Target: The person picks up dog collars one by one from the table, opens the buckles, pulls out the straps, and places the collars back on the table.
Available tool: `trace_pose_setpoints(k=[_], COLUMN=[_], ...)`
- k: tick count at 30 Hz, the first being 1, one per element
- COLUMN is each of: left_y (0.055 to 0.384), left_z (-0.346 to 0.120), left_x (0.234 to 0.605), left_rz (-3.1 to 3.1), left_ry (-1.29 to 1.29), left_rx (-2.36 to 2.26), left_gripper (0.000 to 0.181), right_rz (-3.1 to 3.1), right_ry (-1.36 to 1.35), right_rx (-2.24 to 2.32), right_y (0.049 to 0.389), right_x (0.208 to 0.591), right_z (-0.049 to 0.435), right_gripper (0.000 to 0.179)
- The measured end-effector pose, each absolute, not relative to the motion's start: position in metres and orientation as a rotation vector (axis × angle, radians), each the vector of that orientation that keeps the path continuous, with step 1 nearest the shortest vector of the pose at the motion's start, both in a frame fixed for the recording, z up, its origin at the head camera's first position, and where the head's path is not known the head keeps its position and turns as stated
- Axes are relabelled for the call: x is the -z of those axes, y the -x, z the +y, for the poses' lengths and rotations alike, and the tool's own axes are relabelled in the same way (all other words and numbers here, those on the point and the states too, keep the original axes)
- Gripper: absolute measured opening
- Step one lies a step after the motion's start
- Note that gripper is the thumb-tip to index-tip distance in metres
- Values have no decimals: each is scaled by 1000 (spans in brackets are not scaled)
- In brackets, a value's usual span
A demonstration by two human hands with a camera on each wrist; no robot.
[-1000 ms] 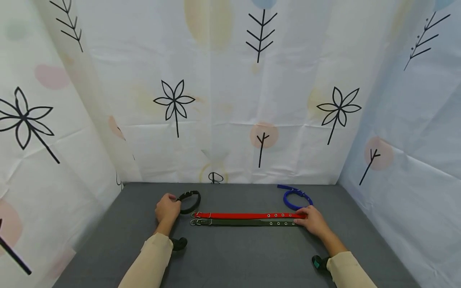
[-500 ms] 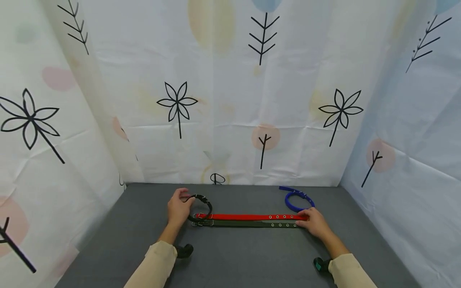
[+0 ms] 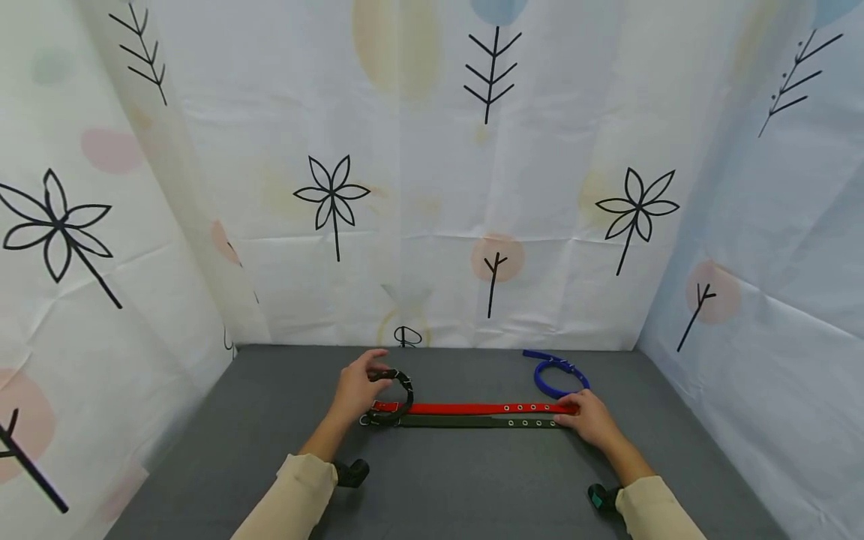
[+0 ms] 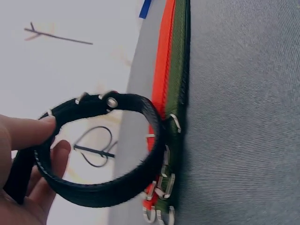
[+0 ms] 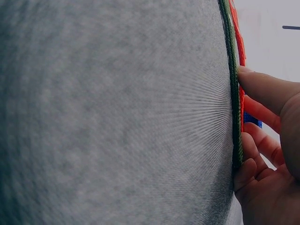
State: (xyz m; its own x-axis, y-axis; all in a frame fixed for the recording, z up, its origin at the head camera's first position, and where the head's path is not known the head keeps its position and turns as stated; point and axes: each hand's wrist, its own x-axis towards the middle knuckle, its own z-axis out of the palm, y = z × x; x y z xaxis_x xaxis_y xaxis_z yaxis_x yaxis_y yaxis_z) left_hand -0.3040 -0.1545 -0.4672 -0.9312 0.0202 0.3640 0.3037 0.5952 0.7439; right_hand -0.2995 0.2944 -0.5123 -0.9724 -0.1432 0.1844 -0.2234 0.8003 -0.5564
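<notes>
My left hand (image 3: pixel 358 390) pinches a black buckled dog collar (image 4: pixel 93 193) between thumb and fingers. The collar forms an upright loop with metal fittings, over the buckle ends of two straight collars. Those two, a red collar (image 3: pixel 459 409) and a dark green collar (image 3: pixel 452 422), lie side by side across the table, metal buckles left and eyelets right. At their right ends, my right hand (image 3: pixel 589 416) holds the straps, thumb at the green one and fingers by the red one. The ends are partly hidden by the hand.
A blue collar (image 3: pixel 545 382), coiled into a ring with its tail pointing left, lies behind the right hand. The grey table (image 3: pixel 466 480) meets a white patterned cloth (image 3: pixel 418 187) at the back and both sides.
My left hand has lifted the black collar and carried it right, from the table left of the straps to over their buckle ends. My right hand stays at the strap ends.
</notes>
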Motion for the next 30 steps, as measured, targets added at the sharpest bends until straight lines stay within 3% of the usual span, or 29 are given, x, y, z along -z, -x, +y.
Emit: trace_pose_setpoints(k=[15, 30], left_y=[284, 264], left_z=[-154, -127], left_x=[441, 432], left_rz=[-2822, -2658], left_ry=[303, 471], left_rx=[836, 1158], left_gripper=[31, 25], right_rz=[-2856, -2833], right_ry=[-283, -289], right_rx=[-904, -898], right_y=[298, 297], right_x=[511, 514], right_z=[295, 295], right_gripper=[32, 30])
